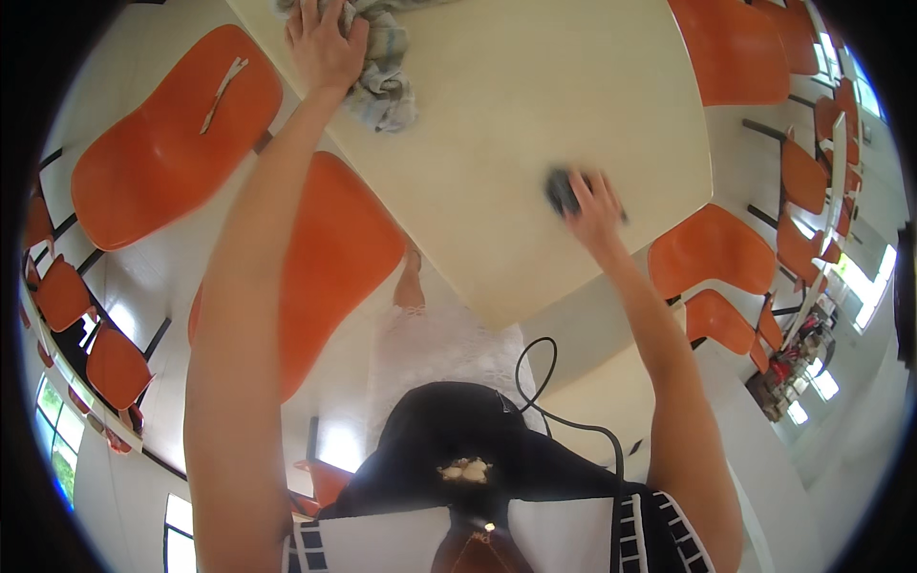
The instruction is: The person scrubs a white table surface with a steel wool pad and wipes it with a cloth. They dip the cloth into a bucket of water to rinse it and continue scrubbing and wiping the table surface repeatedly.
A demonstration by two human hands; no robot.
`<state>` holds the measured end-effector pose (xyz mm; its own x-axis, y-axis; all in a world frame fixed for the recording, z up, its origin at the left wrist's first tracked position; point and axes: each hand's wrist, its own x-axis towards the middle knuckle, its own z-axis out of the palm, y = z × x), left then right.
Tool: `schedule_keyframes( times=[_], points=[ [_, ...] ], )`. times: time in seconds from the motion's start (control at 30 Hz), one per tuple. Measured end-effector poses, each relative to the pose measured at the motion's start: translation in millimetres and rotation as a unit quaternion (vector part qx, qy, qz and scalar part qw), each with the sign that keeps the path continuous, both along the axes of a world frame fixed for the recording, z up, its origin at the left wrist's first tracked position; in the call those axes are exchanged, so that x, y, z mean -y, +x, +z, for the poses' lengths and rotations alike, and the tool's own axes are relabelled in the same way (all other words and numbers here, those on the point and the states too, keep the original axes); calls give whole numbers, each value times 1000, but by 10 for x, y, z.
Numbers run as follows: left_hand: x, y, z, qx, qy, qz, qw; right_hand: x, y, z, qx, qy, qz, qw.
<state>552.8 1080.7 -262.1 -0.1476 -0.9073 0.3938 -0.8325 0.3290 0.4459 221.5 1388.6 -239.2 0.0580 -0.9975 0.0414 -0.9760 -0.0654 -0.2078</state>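
At the far left part of the cream tabletop (516, 93), my left hand (326, 50) grips a crumpled grey-and-white cloth (387, 86). Part of the cloth is cut off by the upper rim of the view. My right hand (598, 215) is closer to the table's near right corner, its fingers on a dark, palm-sized object (562, 192) against the tabletop. Motion blur hides what that object is exactly. A wide stretch of tabletop lies between my two hands.
Orange moulded chairs stand along the table's left (344, 272) and right (713, 251) sides. A thin torn strip (223, 93) rests on the far left seat (179, 143). A black cable (573, 422) loops in front of my body. More chairs and tables line both sides.
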Motion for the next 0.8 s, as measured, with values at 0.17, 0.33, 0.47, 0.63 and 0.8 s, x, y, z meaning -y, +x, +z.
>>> schedule_keyframes(
  times=[0.17,0.33,0.47,0.63,0.8],
  points=[
    [8,14,-49,7,-16,3,1000,218,-142,-98,0,26,-75,997],
    [43,-164,-15,5,5,6,1000,2472,192,-76,-2,-133,-35,990],
    [46,52,-141,23,-29,2,999,1605,206,-151,-2,-73,-6,997],
    [-21,39,-27,18,0,7,1000,-339,-437,137,-1,119,-39,992],
    [55,-56,-38,5,-4,5,1000,1725,-689,-136,-65,-103,-103,987]
  ],
)
